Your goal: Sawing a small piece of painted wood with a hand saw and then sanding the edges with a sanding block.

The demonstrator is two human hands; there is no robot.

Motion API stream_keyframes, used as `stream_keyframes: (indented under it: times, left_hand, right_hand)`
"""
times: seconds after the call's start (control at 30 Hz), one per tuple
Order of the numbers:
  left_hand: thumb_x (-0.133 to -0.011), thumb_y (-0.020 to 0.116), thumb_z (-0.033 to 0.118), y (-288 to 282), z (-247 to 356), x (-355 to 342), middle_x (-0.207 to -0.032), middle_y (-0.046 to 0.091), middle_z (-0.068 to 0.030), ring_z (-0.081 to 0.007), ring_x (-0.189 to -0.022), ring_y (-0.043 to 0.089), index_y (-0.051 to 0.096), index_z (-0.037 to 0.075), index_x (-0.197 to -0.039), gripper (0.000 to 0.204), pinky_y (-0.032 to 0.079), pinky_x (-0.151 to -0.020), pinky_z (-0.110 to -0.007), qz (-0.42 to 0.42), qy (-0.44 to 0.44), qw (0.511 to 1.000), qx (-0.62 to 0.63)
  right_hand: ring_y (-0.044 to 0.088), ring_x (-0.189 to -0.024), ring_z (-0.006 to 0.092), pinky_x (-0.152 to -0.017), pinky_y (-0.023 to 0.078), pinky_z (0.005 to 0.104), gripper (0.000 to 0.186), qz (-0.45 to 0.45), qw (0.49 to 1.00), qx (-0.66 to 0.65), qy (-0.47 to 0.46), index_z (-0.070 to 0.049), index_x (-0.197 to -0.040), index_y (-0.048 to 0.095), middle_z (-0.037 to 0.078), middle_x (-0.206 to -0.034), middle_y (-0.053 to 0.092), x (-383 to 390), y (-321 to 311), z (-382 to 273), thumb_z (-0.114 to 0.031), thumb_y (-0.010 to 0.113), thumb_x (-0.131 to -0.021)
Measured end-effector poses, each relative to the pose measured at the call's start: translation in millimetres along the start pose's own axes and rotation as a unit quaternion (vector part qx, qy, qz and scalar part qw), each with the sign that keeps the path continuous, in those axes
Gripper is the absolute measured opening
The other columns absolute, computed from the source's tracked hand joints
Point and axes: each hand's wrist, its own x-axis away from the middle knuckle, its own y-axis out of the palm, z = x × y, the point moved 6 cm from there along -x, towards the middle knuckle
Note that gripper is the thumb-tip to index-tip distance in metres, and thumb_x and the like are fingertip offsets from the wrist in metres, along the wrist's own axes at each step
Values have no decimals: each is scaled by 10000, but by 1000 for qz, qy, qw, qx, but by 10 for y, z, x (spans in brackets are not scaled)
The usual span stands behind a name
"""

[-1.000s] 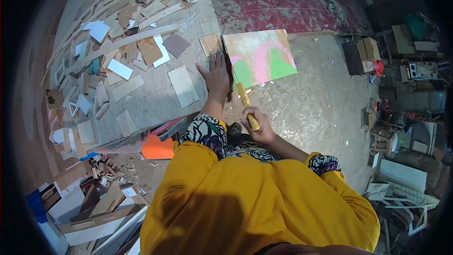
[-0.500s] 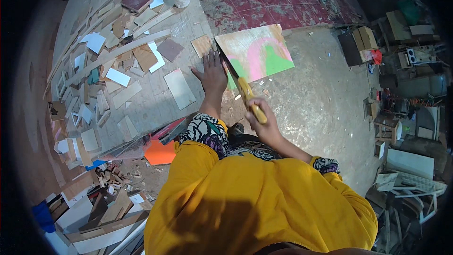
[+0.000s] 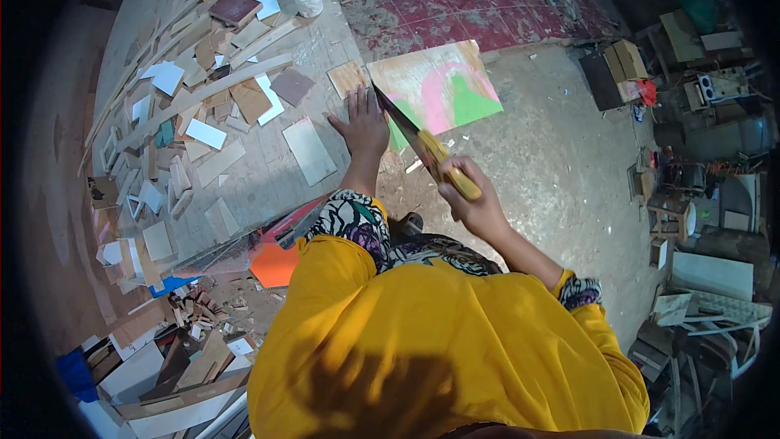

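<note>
A handsaw with a dark blade and a yellow handle (image 3: 433, 146) is gripped in my right hand (image 3: 475, 205), its fingers wrapped round the handle's near end. The blade slants up and left to the left part of a thin board (image 3: 471, 61) painted pink and green, which juts out past the table's right edge. Green paint also shows on the near-left side of the blade. My left hand (image 3: 363, 132) lies flat with fingers spread at that table edge, just left of the blade. Beside its fingertips is a small brown wood piece (image 3: 348, 79).
The wooden table (image 3: 268, 154) bears a heap of wood offcuts (image 3: 219, 89) and a pale rectangular piece (image 3: 309, 151). An orange sheet (image 3: 274, 264) and scrap wood lie below the table's near edge. Cartons (image 3: 626, 61), furniture parts and equipment stand along the right.
My right hand has drawn the saw back toward me and to the right, so more blade shows. The left hand stays in place on the board.
</note>
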Motion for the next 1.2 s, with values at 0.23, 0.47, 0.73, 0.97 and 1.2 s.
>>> stream_keyframes:
  times: [0.23,0.47,0.73,0.97,1.2]
  left_hand:
    - [-917,381,433,10,-57,-109,-1515,191,21,-204,-1397,162,258,230,-1430,565,120,-954,-747,-29,-14,999,-12]
    - [-933,366,405,-49,8,-42,-1514,187,7,-213,-1387,184,254,192,-1433,555,126,-1002,-707,-10,7,1000,17]
    - [-951,336,371,-127,24,-30,-1509,206,-7,-213,-1376,214,285,176,-1422,513,133,-1007,-694,1,11,999,34]
    - [-954,335,343,-73,13,28,-1497,240,-30,-219,-1377,211,319,122,-1403,501,131,-1053,-623,10,26,997,72]
    - [-934,363,345,-32,41,5,-1495,249,-29,-238,-1375,216,273,120,-1430,552,137,-1093,-537,-10,32,995,91]
  right_hand:
    - [454,-543,78,-498,386,222,211,-63,996,-27,62,-93,-1032,482,-3,-717,495,-331,88,-296,-43,588,-856]
    - [383,-433,53,-369,301,216,206,-65,991,-97,59,-117,-1037,477,-27,-671,467,-445,49,-333,-50,575,-868]
    - [470,-725,73,-649,411,227,215,-45,998,32,8,-82,-1023,486,8,-828,502,-438,103,-427,-37,600,-847]
    - [469,-674,66,-592,405,221,206,-60,995,30,71,-79,-1028,491,0,-812,506,-629,91,-699,-25,581,-851]
    - [412,-552,45,-471,343,203,212,-48,995,4,92,-103,-1036,491,-5,-784,499,-930,154,-526,-33,571,-852]
